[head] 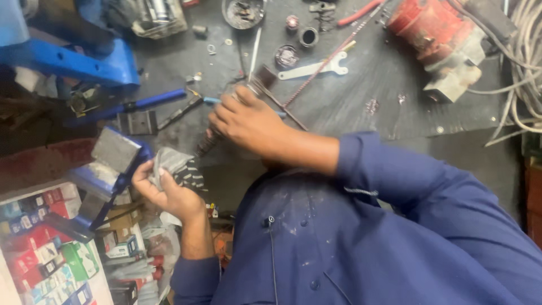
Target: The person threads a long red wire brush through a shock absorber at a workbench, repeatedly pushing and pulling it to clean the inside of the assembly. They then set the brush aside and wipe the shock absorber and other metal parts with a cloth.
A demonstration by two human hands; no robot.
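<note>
My right hand [244, 120] is closed around a dark, grimy rod-shaped metal part [205, 144], whose lower end sticks out below the fist over the dark workbench [361, 101]. My left hand [165, 191] is lower left and holds a crumpled grey striped rag [179, 165] close to that end of the part. The rag and the part nearly touch. Both arms wear blue sleeves. The upper end of the part is hidden behind my right hand.
A blue bench vise [116, 155] stands left of my hands. Blue-handled pliers [148, 103], a white flat spanner [314, 69], a small brush [264, 77] and a round tin of small parts [243, 12] lie behind. A red power tool [435, 28] and cables [525, 68] sit right. Coloured boxes [45, 248] are stacked lower left.
</note>
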